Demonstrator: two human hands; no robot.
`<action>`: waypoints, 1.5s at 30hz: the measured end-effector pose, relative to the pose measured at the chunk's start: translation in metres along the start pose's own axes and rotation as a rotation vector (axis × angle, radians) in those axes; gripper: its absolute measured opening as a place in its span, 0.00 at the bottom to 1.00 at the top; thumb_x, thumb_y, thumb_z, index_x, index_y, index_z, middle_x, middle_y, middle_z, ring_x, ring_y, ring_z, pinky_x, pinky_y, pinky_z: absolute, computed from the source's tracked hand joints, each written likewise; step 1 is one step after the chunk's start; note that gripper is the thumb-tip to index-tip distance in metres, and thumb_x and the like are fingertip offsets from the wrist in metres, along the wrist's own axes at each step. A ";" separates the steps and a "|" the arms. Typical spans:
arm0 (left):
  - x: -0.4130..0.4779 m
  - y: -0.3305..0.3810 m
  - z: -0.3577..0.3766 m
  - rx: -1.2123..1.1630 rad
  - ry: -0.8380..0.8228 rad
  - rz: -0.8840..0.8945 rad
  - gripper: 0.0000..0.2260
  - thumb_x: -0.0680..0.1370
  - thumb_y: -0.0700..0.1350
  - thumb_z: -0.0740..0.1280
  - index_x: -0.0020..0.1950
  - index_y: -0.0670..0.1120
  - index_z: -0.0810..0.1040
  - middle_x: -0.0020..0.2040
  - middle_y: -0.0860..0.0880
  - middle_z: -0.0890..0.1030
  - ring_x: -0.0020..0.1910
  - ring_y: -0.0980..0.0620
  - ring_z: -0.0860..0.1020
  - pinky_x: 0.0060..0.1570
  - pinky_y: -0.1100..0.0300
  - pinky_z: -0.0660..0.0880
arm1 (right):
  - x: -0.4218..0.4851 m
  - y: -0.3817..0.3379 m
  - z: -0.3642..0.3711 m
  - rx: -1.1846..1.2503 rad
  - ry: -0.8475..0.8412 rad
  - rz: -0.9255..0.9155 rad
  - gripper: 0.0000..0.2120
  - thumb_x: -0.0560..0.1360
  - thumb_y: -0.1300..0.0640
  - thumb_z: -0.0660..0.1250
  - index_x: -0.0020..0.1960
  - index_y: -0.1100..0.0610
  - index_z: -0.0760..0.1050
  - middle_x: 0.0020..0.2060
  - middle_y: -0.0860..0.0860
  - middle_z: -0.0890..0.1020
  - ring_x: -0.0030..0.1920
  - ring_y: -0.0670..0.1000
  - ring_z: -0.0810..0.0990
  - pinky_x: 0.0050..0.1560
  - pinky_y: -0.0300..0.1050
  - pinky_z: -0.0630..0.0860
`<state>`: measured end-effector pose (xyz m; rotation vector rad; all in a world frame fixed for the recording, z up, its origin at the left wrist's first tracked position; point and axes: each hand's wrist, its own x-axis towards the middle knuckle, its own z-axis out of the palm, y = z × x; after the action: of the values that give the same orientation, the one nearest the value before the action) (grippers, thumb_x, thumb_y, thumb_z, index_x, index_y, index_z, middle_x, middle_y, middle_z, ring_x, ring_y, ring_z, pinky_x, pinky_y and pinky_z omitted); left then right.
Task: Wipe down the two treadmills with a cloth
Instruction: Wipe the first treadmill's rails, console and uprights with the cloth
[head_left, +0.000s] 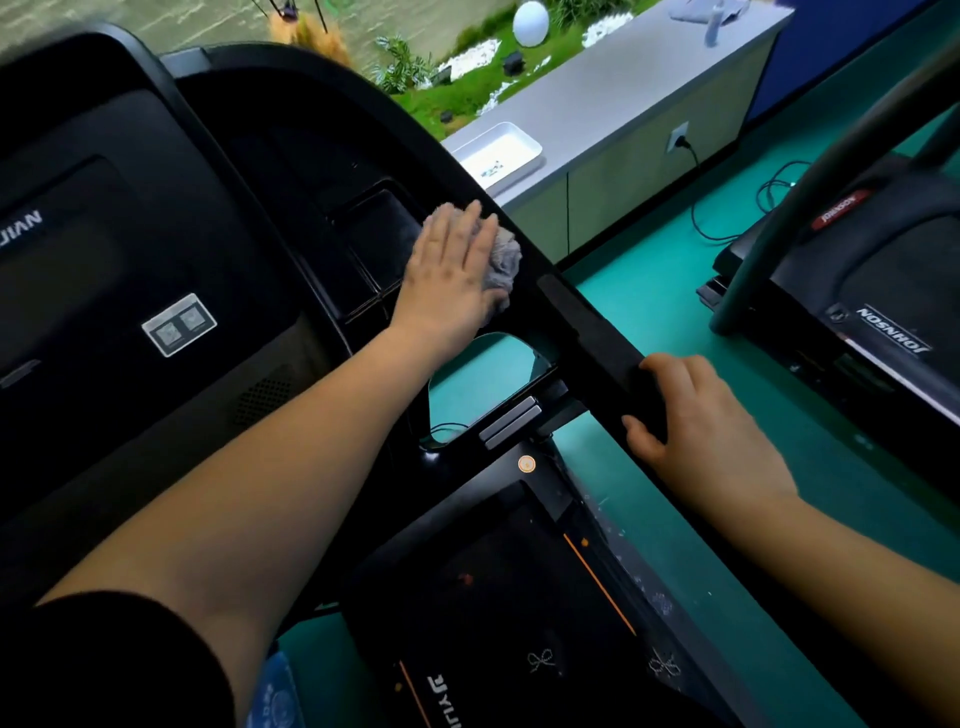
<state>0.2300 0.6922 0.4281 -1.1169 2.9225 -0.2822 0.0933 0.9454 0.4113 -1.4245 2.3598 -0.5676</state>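
Observation:
A black treadmill console (130, 249) fills the left of the head view, with its belt deck (498, 597) below. My left hand (452, 270) lies flat, fingers together, pressing a crumpled grey cloth (506, 260) against the console's right side, beside a recessed tray. My right hand (696, 415) grips the black padded handrail (587, 322) that runs down to the right. A second black treadmill (862, 291) with a grey upright bar stands at the right, across a strip of green floor.
A grey counter (639, 88) runs along the back with a white tray (498, 150) on it. A wall socket with a black cable (727, 208) trails onto the green floor (675, 312) between the two machines. Plants and a white globe lamp sit behind the counter.

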 end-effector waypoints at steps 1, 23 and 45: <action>0.002 0.004 0.000 0.028 0.002 0.062 0.34 0.79 0.58 0.57 0.79 0.46 0.47 0.79 0.45 0.48 0.78 0.43 0.44 0.74 0.51 0.38 | 0.000 0.000 0.000 0.001 0.001 -0.001 0.23 0.73 0.48 0.67 0.64 0.49 0.64 0.55 0.51 0.69 0.55 0.56 0.73 0.50 0.53 0.76; -0.089 -0.053 -0.075 -0.209 0.104 0.108 0.15 0.73 0.41 0.67 0.57 0.55 0.72 0.59 0.47 0.73 0.50 0.39 0.77 0.46 0.48 0.75 | -0.002 -0.001 -0.001 0.011 0.011 -0.007 0.21 0.73 0.47 0.66 0.63 0.49 0.63 0.53 0.53 0.70 0.53 0.58 0.73 0.48 0.55 0.77; -0.106 -0.035 0.002 0.278 -0.383 0.644 0.23 0.78 0.59 0.49 0.62 0.56 0.79 0.54 0.52 0.81 0.61 0.47 0.75 0.69 0.53 0.53 | 0.000 0.002 -0.004 0.010 0.001 -0.029 0.20 0.73 0.47 0.65 0.61 0.51 0.63 0.50 0.53 0.69 0.52 0.59 0.73 0.47 0.56 0.76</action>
<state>0.3329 0.7364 0.4257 -0.1436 2.6037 -0.3875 0.0900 0.9470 0.4135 -1.4565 2.3376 -0.5866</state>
